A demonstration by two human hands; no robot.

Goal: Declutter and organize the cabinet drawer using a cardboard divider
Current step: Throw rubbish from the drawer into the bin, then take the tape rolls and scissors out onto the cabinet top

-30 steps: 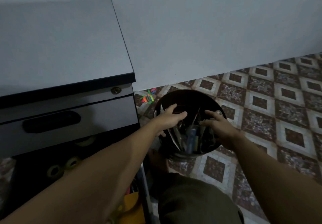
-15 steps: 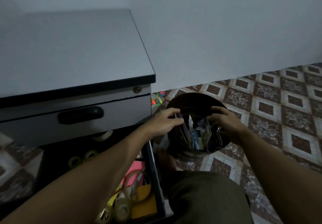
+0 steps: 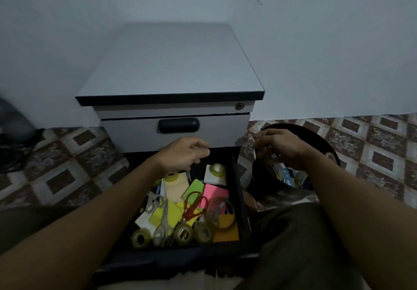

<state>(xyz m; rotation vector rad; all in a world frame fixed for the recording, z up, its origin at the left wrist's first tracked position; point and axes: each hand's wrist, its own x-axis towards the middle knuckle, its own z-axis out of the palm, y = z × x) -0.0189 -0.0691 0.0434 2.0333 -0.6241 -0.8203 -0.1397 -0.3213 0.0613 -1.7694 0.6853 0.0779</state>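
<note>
The grey cabinet [image 3: 171,63] has its lower drawer [image 3: 238,199] pulled out. Coloured sticky notes [image 3: 215,193], red-handled scissors [image 3: 194,206], grey scissors [image 3: 161,219] and several tape rolls [image 3: 184,233] lie jumbled inside. My left hand [image 3: 185,154] hovers over the drawer's back end with fingers loosely curled downward, and I see nothing held in it. My right hand [image 3: 279,147] is above the near rim of the black bin [image 3: 316,136], pinching a small pale item [image 3: 269,155] that I cannot identify.
The upper drawer [image 3: 135,133] with its dark handle [image 3: 178,125] is closed just above my left hand. The bin stands on the patterned tile floor [image 3: 372,154] right of the cabinet and holds assorted clutter. My knee [image 3: 293,233] is beside the drawer's right side.
The view swung left from the bin to the cabinet. My left hand left the bin and now hangs over the open drawer. My right hand rose to the bin's near rim.
</note>
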